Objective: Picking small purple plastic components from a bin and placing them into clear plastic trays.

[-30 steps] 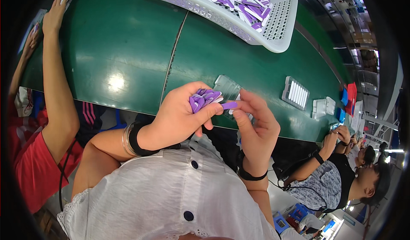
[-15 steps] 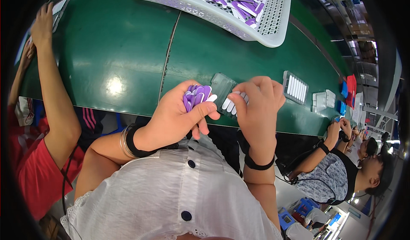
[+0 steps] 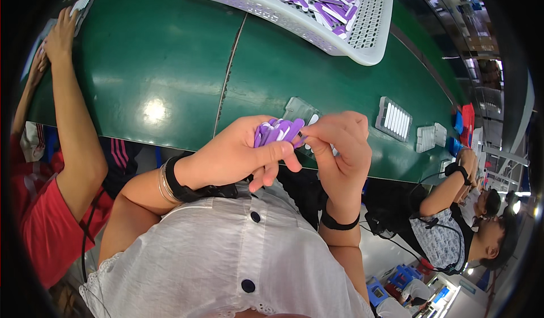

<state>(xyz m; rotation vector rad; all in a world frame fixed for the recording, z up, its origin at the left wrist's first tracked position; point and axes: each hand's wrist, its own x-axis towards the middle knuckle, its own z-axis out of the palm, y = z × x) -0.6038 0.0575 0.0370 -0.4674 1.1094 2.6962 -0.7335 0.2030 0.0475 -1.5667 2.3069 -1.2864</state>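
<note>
A bunch of small flat purple-and-white strips with rounded ends [image 3: 275, 133] is gripped in my left hand [image 3: 235, 151], its thumb pressed over them. My right hand [image 3: 343, 148] has thumb and forefinger pinched together on the end of one strip at the right side of that bunch. Partly hidden behind both hands, a clear plastic tray [image 3: 296, 108] lies on the green table with white strips in it. My right fingers cover much of the tray, so how many strips it holds cannot be seen.
A white perforated basket [image 3: 371, 46] heaped with purple-and-white strips stands at the far side of the table [image 3: 170, 52]. To the right lie a filled tray [image 3: 395, 118] and another clear tray [image 3: 428, 138]. Co-workers' arms [image 3: 62, 52] are at left and right [image 3: 450, 190].
My right hand has gone from the white strips in the tray to the bunch in my left hand, pinching a strip there. The left hand has shifted slightly and turned.
</note>
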